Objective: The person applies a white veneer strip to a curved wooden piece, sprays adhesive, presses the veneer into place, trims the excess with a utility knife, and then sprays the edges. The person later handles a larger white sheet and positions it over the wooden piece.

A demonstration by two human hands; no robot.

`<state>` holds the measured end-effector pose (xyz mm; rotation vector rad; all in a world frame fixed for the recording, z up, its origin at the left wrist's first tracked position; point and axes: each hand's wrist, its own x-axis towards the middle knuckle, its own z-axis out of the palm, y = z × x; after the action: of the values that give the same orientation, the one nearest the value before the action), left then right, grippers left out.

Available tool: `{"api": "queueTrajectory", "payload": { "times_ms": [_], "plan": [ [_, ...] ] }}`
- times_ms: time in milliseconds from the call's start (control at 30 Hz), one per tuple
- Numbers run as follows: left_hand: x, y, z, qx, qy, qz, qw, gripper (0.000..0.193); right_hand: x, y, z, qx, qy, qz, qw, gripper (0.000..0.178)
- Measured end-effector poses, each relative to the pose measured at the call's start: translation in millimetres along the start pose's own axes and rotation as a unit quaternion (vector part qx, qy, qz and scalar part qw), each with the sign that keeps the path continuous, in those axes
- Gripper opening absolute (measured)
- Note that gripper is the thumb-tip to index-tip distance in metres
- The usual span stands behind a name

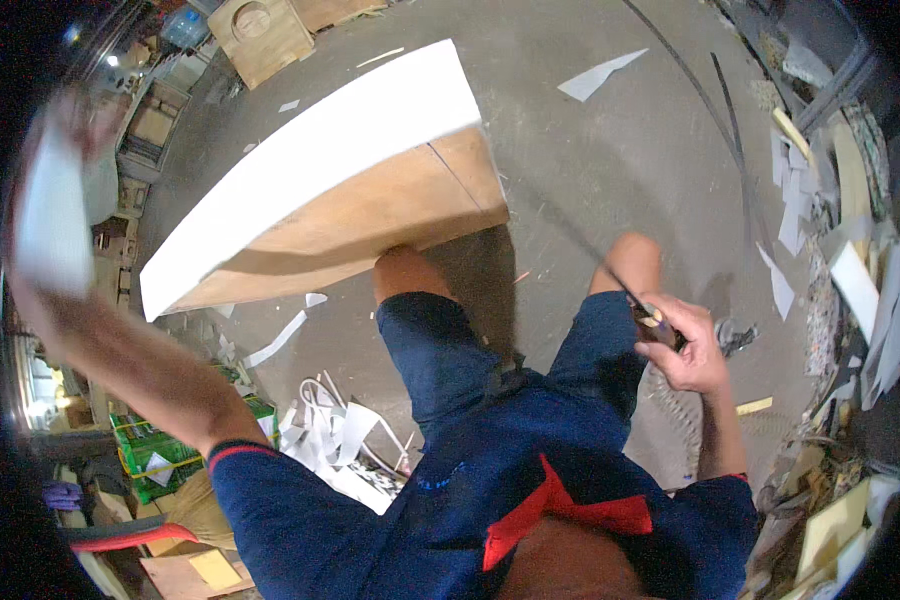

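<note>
My left hand [75, 125] is raised at the far left, its fingers smeared by motion. A blurred white offcut [55, 220] hangs from it, across the wrist. In my right hand [688, 345], closed round the handle, is a knife [660, 322] with a long, thin dark blade pointing up and left. Before me stands a curved wooden panel [370, 205], its lower edge against my left knee. A thick white layer, foam-like in look [340, 125], covers its upper side. Neither hand touches the panel.
White scraps [335, 425] lie heaped by my left thigh, near a green crate [155, 450]. More offcuts and foam pieces [855, 285] line the right side. A wooden panel with a round recess [255, 35] sits at the back left. A dark strip [725, 100] crosses the floor.
</note>
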<state>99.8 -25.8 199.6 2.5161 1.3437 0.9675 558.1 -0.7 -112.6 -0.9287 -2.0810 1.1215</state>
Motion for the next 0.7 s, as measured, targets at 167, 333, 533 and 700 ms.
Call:
{"api": "queueTrajectory", "payload": {
  "times_ms": [167,333,533,700],
  "plan": [
    [-202,-1,18,-0.050,0.183,-0.246,0.951,0.025,63,-13,-54,-0.171,-0.066,-0.080,0.980,0.032],
    [-317,-27,105,0.269,-0.068,-0.603,0.748,0.021,147,-43,-84,-0.330,-0.089,-0.165,0.925,0.032],
    [-257,-40,228,0.036,0.120,-0.451,0.884,0.012,187,-80,-94,-0.353,-0.102,-0.214,0.905,0.032],
    [-140,-17,287,-0.321,0.190,-0.337,0.864,0.013,190,-89,-80,-0.336,-0.089,-0.238,0.907,0.032]
  ]
}}
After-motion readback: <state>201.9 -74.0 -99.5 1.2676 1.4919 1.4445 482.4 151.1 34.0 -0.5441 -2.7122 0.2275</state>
